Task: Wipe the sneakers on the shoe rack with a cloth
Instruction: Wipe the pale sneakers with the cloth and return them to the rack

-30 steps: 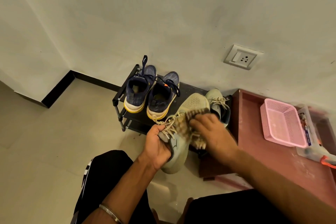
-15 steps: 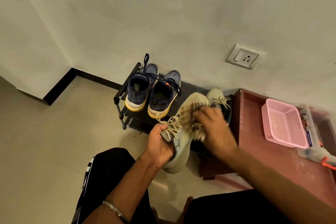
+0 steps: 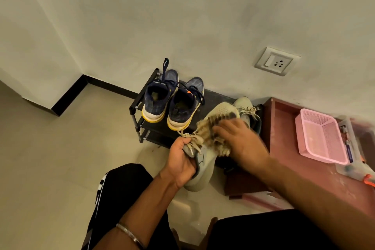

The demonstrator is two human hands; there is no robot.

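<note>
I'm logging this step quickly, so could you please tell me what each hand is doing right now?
Left hand: grips the pale sneaker near its laces.
Right hand: presses the cloth on the sneaker; its grip is blurred.

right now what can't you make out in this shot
Head view, the only one:
- Right hand: motion-blurred, so its hold on the checked beige cloth is unclear.
- Pale green mesh sneaker: its middle is covered by cloth and both hands; the left hand grips its collar.
- Second pale sneaker on the black shoe rack: mostly behind the held one.
- Clear plastic box beside the pink plastic basket: blurred, contents too small to tell.
</note>
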